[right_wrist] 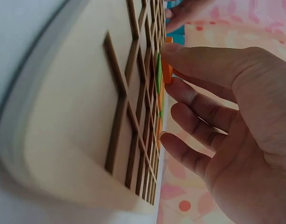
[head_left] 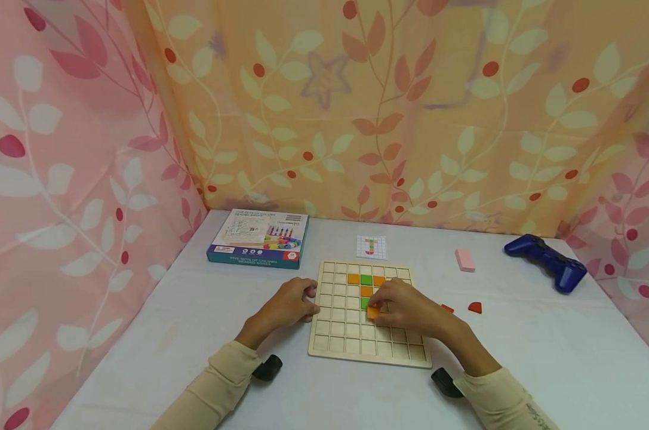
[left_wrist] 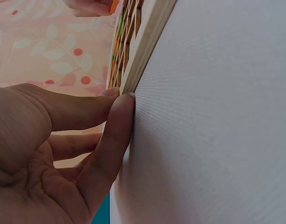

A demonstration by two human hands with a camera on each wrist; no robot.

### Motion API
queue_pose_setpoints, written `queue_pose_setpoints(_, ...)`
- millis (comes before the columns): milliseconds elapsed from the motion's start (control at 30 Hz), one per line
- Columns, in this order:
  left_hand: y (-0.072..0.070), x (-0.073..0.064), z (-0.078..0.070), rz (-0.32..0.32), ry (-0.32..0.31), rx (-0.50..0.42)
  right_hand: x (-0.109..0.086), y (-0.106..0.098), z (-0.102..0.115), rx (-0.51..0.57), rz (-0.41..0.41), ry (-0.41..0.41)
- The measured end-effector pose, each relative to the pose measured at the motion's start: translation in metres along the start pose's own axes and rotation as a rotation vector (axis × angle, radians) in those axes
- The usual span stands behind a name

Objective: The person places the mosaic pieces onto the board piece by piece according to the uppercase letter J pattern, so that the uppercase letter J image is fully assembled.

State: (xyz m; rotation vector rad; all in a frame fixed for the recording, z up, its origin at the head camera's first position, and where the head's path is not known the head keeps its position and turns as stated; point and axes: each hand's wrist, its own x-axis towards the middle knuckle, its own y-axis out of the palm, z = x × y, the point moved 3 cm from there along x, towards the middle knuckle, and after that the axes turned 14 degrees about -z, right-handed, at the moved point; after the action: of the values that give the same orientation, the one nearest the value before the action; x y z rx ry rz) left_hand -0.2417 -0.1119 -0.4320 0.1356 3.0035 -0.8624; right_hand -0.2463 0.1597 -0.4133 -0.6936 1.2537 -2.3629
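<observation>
My right hand (head_left: 405, 304) pinches an orange square tile (head_left: 373, 312) between thumb and fingers, over the middle of a wooden grid board (head_left: 337, 344). In the right wrist view the orange tile stands tilted at the fingertips, close over the grid. Several tiles lie in the board's cells: a green tile (head_left: 366, 279) between two orange ones in an upper row, then an orange tile (head_left: 366, 291) and another green tile (head_left: 364, 303) below. My left hand (head_left: 292, 303) holds the board's left edge, thumb and a finger meeting at the rim in the left wrist view.
Behind the board lies a pattern card (head_left: 371, 246). A flat box (head_left: 257, 239) is at back left. To the right are a pink block (head_left: 465, 260), red pieces, one a red quarter-round (head_left: 475, 307), and a blue game controller (head_left: 544, 261). Patterned curtains border the white table.
</observation>
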Motion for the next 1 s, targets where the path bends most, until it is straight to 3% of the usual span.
queue_pose_setpoints(133,0.001,0.002,0.001,0.004,0.002,0.007,0.001,0.003,0.003,-0.011,0.010,-0.032)
queue_pose_setpoints(767,0.000,0.002,0.001,0.014,-0.016,0.004,0.000,0.007,0.005,-0.026,0.011,-0.030)
queue_pose_setpoints(1000,-0.001,0.001,-0.001,0.007,-0.019,0.004,-0.002,-0.011,-0.004,0.021,-0.028,0.029)
